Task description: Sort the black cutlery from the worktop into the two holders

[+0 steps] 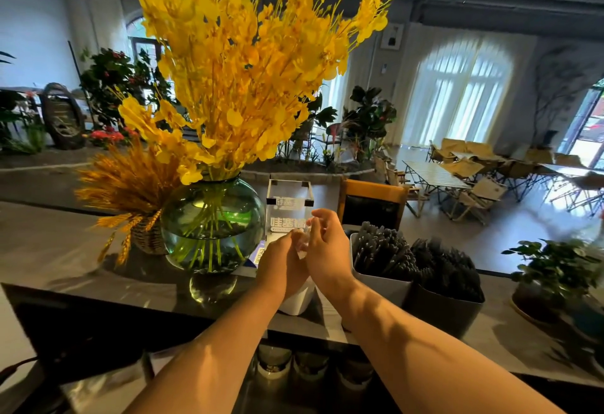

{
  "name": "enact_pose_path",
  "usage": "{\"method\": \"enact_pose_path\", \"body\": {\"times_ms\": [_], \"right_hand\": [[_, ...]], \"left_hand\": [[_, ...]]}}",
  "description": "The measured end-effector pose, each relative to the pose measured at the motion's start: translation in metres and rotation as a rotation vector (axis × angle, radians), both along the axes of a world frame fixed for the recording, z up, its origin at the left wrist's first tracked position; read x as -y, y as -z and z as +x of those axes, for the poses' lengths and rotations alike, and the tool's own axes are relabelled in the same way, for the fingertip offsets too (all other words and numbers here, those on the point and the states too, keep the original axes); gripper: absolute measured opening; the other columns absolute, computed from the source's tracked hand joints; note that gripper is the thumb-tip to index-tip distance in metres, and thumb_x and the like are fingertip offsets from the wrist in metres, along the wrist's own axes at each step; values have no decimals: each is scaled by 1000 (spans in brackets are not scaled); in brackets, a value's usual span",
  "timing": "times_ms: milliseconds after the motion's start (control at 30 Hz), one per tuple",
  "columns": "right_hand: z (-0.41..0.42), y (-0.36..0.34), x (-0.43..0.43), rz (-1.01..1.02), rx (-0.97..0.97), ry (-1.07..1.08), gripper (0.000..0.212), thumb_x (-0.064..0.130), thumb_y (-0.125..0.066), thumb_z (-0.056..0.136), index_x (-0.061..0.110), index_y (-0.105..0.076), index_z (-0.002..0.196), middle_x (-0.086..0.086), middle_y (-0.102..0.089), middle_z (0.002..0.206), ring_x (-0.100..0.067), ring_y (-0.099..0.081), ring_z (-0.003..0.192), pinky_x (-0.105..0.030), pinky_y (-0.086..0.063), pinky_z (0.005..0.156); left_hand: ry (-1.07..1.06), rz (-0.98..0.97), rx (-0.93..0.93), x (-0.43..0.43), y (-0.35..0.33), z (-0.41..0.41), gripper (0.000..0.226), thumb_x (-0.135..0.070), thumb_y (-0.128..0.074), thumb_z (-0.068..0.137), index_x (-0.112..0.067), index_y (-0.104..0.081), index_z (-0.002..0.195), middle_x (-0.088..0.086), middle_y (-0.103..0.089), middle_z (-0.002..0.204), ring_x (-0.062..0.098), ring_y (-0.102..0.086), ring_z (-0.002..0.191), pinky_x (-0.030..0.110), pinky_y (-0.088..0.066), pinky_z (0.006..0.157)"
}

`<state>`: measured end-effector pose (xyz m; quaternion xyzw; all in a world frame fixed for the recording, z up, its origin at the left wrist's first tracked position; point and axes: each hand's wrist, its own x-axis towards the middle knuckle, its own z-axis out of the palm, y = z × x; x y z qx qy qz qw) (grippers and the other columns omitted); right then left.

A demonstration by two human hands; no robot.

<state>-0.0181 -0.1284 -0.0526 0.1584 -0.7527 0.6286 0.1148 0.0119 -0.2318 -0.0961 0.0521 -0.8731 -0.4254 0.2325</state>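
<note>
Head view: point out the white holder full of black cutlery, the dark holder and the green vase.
white holder (387, 286): head view, front wall.
dark holder (444, 314): head view, front wall.
green vase (212, 227): head view, glass belly.

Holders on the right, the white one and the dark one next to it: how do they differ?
The white holder has pale walls; the dark holder is nearly black. The white holder stands left, nearer the right hand; the dark holder stands right of it and closer to the camera. Both are packed with black cutlery.
</note>
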Motion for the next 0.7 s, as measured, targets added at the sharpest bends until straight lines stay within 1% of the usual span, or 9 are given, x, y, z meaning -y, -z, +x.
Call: {"method": "enact_pose_path", "body": {"times_ms": [67,133,233,300,367,400,500,600,700], "right_hand": [[-1,-1,-1,-2,-17,34,12,26,-49,111,27,-59,119,8,-68,101,-2,-65,90,-15,-50,73],[-3,0,-2,-5,-14,61,11,23,-50,111,31,-57,109,10,-67,100,-3,-64,90,-20,-50,74],[-4,4,-5,56,39,35,21,12,-49,107,30,-57,101,6,-66,93,-13,-66,85,-27,-56,69],[-5,10,-7,103,46,26,23,6,-48,103,26,-58,102,6,-65,92,-10,-64,83,-20,-54,65],[-6,15,-7,167,66,15,24,4,-46,102,25,-57,106,4,-64,94,-8,-62,84,-18,-53,65],[-7,17,-7,197,96,-4,24,5,-46,104,27,-55,110,3,-64,95,-9,-63,87,-24,-57,69],[-5,21,-6,180,210,-74,21,16,-51,108,31,-42,119,1,-64,100,-15,-65,93,-47,-63,86],[2,22,-2,126,238,-127,39,35,-59,104,40,-31,131,2,-62,115,-18,-63,106,-46,-58,97],[5,22,-1,172,199,-100,37,52,-52,103,35,-42,134,1,-54,133,-20,-54,123,-42,-52,103]], "left_hand": [[17,17,-8,1,-4,2,45,-59,-54,75,-27,-68,103,-6,-72,100,19,-70,98,40,-56,91],[-21,48,8,2,-4,5,55,-59,-56,75,-21,-72,113,0,-74,108,23,-70,102,44,-57,93],[-95,-125,92,4,1,5,33,-48,-64,84,-25,-74,105,-2,-75,104,22,-68,99,34,-53,89],[-146,-266,58,8,10,-1,12,-33,-68,91,-32,-73,101,-7,-74,103,18,-67,101,30,-50,88],[-145,-277,46,6,13,-1,22,-27,-71,90,-33,-71,110,-6,-73,110,19,-66,107,32,-52,93],[-140,-259,23,7,14,-1,30,-26,-74,88,-30,-69,118,-5,-72,115,19,-64,110,33,-52,93],[-83,-169,-16,7,12,4,50,-25,-80,85,-28,-62,131,-6,-68,125,17,-61,115,37,-54,93],[-1,-117,-32,13,16,4,49,-22,-79,85,-37,-59,127,-11,-66,127,13,-60,118,42,-55,97],[16,-71,-30,16,16,2,55,-20,-78,87,-32,-58,136,-9,-62,135,12,-58,125,44,-51,106]]}}
